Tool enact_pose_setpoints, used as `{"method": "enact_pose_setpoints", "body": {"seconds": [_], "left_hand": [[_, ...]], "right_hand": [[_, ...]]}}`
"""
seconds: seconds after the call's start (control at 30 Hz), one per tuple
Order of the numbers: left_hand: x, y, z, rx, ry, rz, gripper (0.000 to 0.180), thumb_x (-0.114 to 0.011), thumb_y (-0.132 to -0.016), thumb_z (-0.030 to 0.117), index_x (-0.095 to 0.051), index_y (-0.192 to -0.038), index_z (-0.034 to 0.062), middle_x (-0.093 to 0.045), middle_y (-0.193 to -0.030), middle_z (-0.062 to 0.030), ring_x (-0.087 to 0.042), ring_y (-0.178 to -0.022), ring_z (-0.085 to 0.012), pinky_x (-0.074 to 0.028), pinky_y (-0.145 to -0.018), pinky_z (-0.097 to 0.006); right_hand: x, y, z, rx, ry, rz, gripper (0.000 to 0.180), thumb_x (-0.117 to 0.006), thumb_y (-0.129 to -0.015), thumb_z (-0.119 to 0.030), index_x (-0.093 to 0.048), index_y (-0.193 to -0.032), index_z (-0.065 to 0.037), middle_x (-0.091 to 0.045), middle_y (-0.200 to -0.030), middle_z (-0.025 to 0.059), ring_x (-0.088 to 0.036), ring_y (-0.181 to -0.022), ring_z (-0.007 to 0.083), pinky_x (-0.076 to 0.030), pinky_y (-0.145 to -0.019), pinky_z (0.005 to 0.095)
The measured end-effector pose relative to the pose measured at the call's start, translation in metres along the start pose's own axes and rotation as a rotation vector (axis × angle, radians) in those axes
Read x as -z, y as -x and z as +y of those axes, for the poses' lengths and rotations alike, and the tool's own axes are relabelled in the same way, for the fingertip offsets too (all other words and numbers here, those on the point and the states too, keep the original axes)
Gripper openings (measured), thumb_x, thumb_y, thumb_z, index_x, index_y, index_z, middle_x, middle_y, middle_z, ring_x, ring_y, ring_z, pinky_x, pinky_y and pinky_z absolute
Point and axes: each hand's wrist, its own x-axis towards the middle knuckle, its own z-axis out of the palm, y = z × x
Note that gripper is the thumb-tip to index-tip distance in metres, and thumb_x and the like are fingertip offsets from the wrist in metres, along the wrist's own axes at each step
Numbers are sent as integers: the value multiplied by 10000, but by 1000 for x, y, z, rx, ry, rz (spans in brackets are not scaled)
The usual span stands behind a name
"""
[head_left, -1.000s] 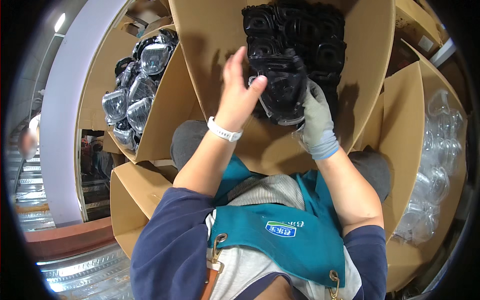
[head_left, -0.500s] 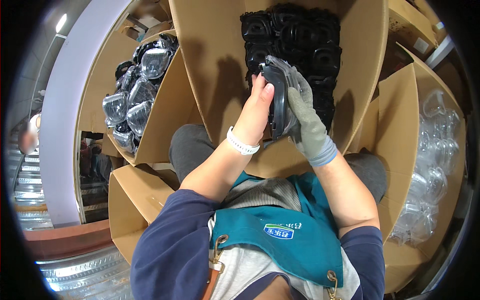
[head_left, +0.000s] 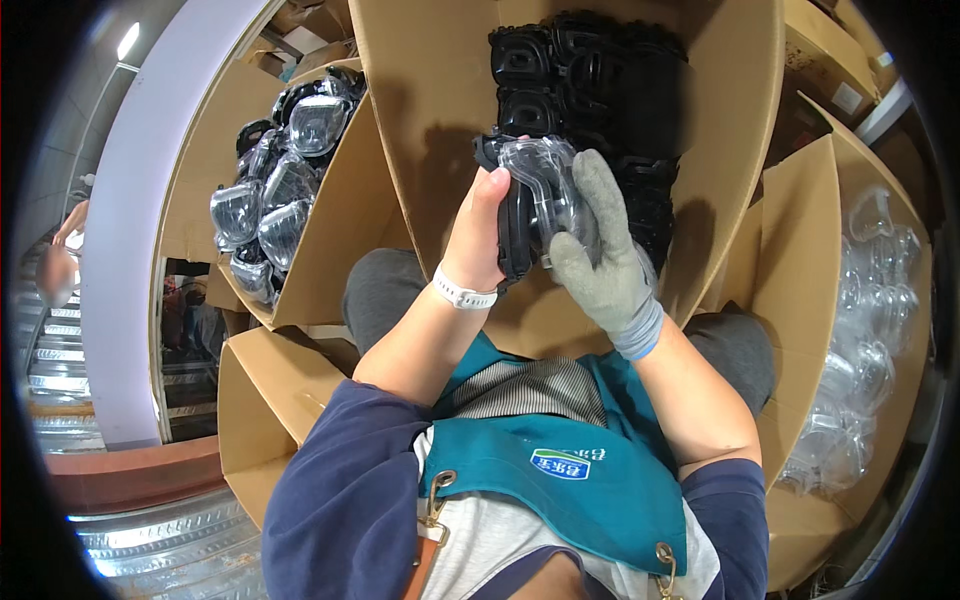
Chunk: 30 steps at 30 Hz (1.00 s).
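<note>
In front of my chest I hold a black plastic housing (head_left: 515,225), which looks like a lamp housing, with a clear lens cover (head_left: 550,185) against its right side. My bare left hand (head_left: 482,225) is closed around the housing's left edge, its thumb on top and its other fingers mostly hidden behind. My right hand (head_left: 612,260), in a grey glove, cups the cover's right side with thumb and fingers spread around it. Beneath lie several black housings (head_left: 525,55), stacked in rows inside a large cardboard box (head_left: 420,90).
To the left, a cardboard box (head_left: 335,230) holds several black housings fitted with clear covers (head_left: 290,180). On the right, another box (head_left: 790,230) contains stacked clear covers (head_left: 860,370). A smaller carton (head_left: 265,390) stands at lower left, beside a pale upright post (head_left: 125,230).
The housing and cover have shifted slightly left and turned, so the clear face shows more. My right thumb has come round to the front of the cover and its fingers have spread.
</note>
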Motion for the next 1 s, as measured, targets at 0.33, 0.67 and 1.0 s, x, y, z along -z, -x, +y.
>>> {"method": "enact_pose_setpoints", "body": {"seconds": [0.33, 0.67, 1.0], "left_hand": [[-18, 12, -17, -250, -678, 26, 706, -678, -781, 297, -402, -1388, 65, -352, -1450, -130, 6, -1443, -318, -261, -1103, -427], [-34, 7, -36, -354, -668, 17, 695, -629, -801, 310, -366, -1390, 52, -324, -1460, -148, -58, -1431, -335, -93, -1149, -417], [-41, -6, -40, -279, -759, 101, 586, -529, -888, 268, -346, -1383, 14, -253, -1492, -143, -116, -1404, -328, -161, -1136, -406]], "right_hand": [[-17, 12, 10, 63, -175, 102, 661, -600, -905, -107, -218, -1443, -71, -230, -1496, 151, -314, -1356, 267, -282, -1105, 394], [-3, 6, -14, -31, -80, 98, 694, -438, -982, -392, -141, -1483, -15, -316, -1474, 126, -337, -1341, 229, -271, -1108, 348], [19, 5, 3, -271, 74, 64, 549, -399, -1011, -357, -232, -1478, -122, -391, -1424, 28, -418, -1274, 170, -332, -1076, 298]]}}
